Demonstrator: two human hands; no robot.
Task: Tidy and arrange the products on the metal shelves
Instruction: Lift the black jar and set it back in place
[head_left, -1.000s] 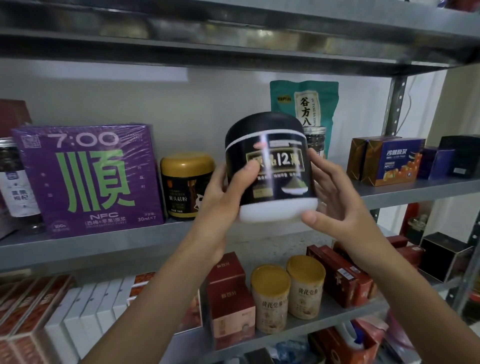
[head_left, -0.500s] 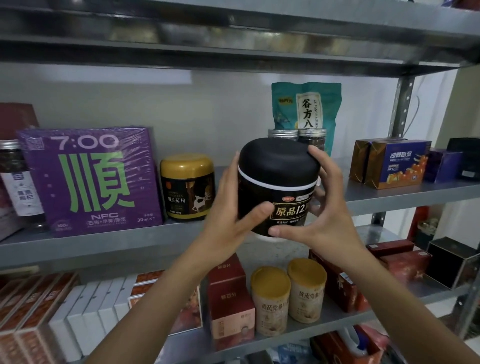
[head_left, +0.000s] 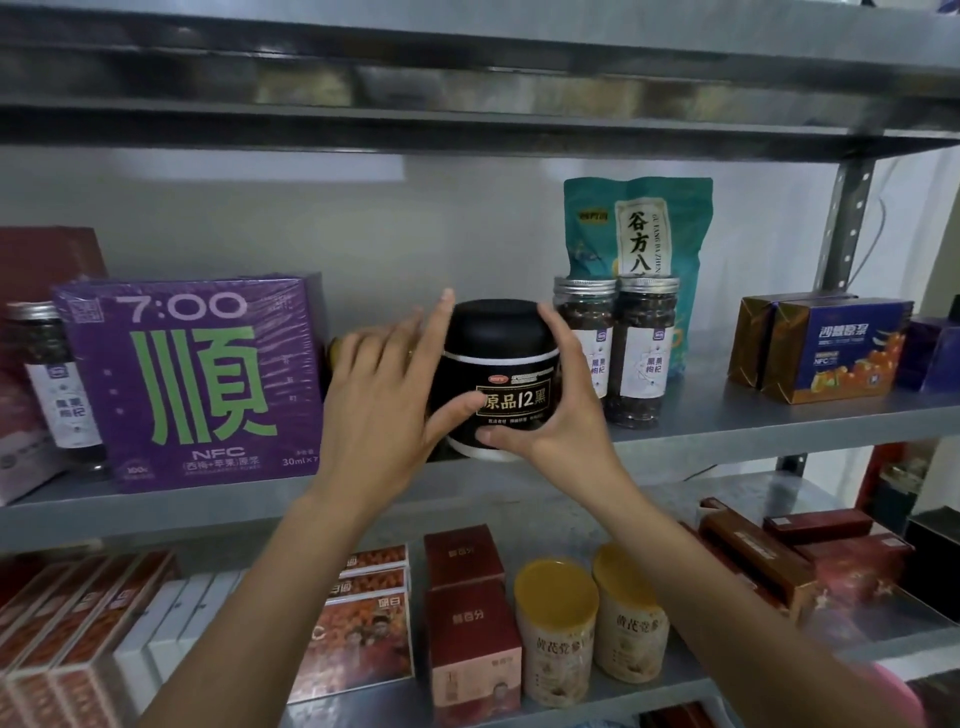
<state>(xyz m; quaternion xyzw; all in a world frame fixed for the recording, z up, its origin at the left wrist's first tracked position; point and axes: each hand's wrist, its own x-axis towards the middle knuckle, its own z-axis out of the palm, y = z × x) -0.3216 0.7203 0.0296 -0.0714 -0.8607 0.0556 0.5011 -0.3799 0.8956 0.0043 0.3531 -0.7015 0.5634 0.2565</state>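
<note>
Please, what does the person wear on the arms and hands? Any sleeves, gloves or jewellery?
Nothing that shows. The left hand and right hand have no gloves. The left forearm and right forearm are bare as far as they show, with no sleeve seen. No watch or bracelet sits at either wrist.

Head view, close, facing the metal shelves (head_left: 727, 421) straight on.

A: Landmark?
B: Grey perforated steel upright post (head_left: 848, 223), far right.
A: Behind it?
B: Plain pale wall (head_left: 363, 234). A brighter strip of light (head_left: 234, 166) lies on it, high up and well left of the post. A thin wire (head_left: 879, 228) hangs just right of the post.
A: Furniture?
B: Three grey sheet-metal shelf boards meet the post: top board (head_left: 467, 31), middle board (head_left: 727, 423), lower board (head_left: 737, 491).
</note>
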